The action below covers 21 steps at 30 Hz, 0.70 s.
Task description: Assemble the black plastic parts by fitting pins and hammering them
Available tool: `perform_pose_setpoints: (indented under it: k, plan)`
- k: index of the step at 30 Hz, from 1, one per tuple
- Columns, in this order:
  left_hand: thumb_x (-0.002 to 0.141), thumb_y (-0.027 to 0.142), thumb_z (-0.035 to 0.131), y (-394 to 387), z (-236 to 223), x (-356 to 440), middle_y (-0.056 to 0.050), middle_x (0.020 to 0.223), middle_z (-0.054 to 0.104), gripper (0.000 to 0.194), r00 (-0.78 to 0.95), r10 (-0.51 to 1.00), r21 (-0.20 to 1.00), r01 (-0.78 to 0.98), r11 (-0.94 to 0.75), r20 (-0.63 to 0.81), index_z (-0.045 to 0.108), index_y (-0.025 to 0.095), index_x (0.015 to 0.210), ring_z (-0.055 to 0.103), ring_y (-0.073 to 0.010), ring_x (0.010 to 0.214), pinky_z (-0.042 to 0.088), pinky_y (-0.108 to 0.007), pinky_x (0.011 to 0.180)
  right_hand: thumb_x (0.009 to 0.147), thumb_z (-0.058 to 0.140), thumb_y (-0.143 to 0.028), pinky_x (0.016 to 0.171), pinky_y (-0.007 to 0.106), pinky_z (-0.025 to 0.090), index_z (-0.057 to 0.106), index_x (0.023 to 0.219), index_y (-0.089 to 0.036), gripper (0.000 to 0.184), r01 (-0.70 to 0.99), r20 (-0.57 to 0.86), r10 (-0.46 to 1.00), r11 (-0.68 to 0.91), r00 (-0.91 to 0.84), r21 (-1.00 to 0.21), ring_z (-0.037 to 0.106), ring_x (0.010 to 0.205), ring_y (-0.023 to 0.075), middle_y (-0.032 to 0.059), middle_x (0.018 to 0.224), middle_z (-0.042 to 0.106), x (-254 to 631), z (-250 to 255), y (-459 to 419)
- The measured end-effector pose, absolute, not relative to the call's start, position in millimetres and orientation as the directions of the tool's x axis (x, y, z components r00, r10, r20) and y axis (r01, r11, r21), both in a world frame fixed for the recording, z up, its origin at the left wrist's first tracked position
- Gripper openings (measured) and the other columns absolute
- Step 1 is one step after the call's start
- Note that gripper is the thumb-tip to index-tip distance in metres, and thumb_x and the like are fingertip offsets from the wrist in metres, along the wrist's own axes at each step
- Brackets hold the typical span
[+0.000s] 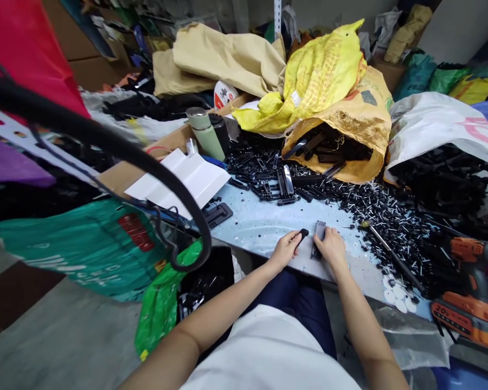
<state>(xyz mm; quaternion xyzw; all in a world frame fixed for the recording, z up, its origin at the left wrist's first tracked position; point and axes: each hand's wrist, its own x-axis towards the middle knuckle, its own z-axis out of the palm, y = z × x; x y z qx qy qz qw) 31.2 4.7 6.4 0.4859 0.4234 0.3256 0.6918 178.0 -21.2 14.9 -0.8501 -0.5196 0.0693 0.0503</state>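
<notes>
Fingers of the left hand pinch a small black part, its long axis slanting away and to the right; those of the right hand hold a flat grey piece near the close edge of the tabletop, its length running away from the person. The black part looks blunt-ended, the grey one narrow and straight-sided. An orange-yellow sack gapes with long black parts inside; a white sack holds more black pieces
</notes>
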Motion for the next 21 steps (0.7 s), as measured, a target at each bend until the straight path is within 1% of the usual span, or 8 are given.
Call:
perform_pose_setpoints:
  k: [3,5,8,10,12,14,17,21]
  plan:
    - [0.072,0.045,0.06,3,7,26,0.007,0.048,0.045,0.032,0.417,0.862,0.944,-0.025,0.328,-0.288,0.06,0.015,0.084,0.044,-0.0074,0.039,0.034,-0.018,0.037,0.08,0.05,-0.032,0.077,0.039,0.045,0.054,0.112,-0.012,0.038,0.878,0.0,0.91,-0.4,0.415,-0.262,0.056,0.099,0.03,0.0187,0.102,0.06,169,14,-5]
    - [0.072,0.042,0.06,3,7,22,0.007,0.049,0.046,0.031,0.403,0.873,0.952,-0.01,0.305,-0.275,0.061,0.015,0.087,0.043,-0.0068,0.038,0.034,-0.018,0.038,0.08,0.049,-0.032,0.077,0.038,0.046,0.053,0.114,-0.015,0.038,0.807,-0.016,0.92,-0.352,0.392,-0.473,0.058,0.095,0.0266,0.0145,0.098,0.062,170,13,-4]
    - [0.075,0.039,0.058,0,8,20,0.005,0.057,0.05,0.034,0.398,0.891,0.972,0.008,0.236,-0.219,0.062,0.015,0.099,0.042,-0.0055,0.037,0.035,-0.019,0.039,0.085,0.038,-0.041,0.064,0.032,0.051,0.048,0.119,-0.017,0.042,0.44,-0.171,0.939,-0.295,0.299,-0.848,0.063,0.07,0.0184,0.0049,0.078,0.064,175,11,-15]
    - [0.078,0.039,0.056,-4,10,22,0.003,0.065,0.053,0.038,0.41,0.894,0.982,0.022,0.189,-0.181,0.061,0.016,0.108,0.041,-0.0048,0.038,0.037,-0.021,0.04,0.085,0.035,-0.049,0.05,0.029,0.049,0.044,0.124,-0.018,0.05,0.158,-0.278,0.935,-0.315,0.219,-0.936,0.059,0.052,0.0149,0.0002,0.066,0.061,174,12,-28]
    - [0.078,0.037,0.056,-7,12,24,0.001,0.072,0.055,0.039,0.425,0.896,0.992,0.047,0.116,-0.125,0.06,0.018,0.113,0.043,-0.0054,0.041,0.039,-0.022,0.042,0.082,0.039,-0.055,0.044,0.025,0.047,0.044,0.125,-0.019,0.057,0.019,-0.298,0.942,-0.305,0.156,-0.952,0.056,0.045,0.0125,-0.0014,0.063,0.059,172,15,-42]
    - [0.079,0.034,0.056,-10,15,25,-0.001,0.075,0.055,0.038,0.432,0.901,0.996,0.086,-0.005,-0.033,0.061,0.019,0.113,0.049,-0.0087,0.051,0.044,-0.023,0.051,0.079,0.045,-0.057,0.043,0.024,0.047,0.048,0.125,-0.019,0.059,0.025,-0.252,0.959,-0.257,0.127,-0.966,0.055,0.045,0.0108,-0.0011,0.065,0.06,172,19,-52]
    - [0.079,0.029,0.057,-13,19,23,-0.003,0.075,0.057,0.033,0.46,0.882,0.966,0.161,-0.201,0.107,0.063,0.019,0.109,0.055,-0.0152,0.07,0.048,-0.029,0.069,0.077,0.051,-0.054,0.047,0.024,0.048,0.053,0.123,-0.022,0.056,0.205,-0.131,0.987,-0.147,0.09,-0.968,0.052,0.045,0.0079,0.001,0.078,0.064,179,27,-62]
    - [0.083,0.029,0.052,-20,21,22,-0.004,0.076,0.057,0.03,0.461,0.858,0.919,0.189,-0.345,0.228,0.063,0.02,0.109,0.055,-0.0162,0.074,0.048,-0.03,0.073,0.078,0.054,-0.047,0.052,0.024,0.05,0.054,0.123,-0.025,0.051,0.428,-0.022,1.0,-0.013,-0.016,-0.904,0.052,0.05,0.0062,0.0047,0.102,0.062,188,35,-66]
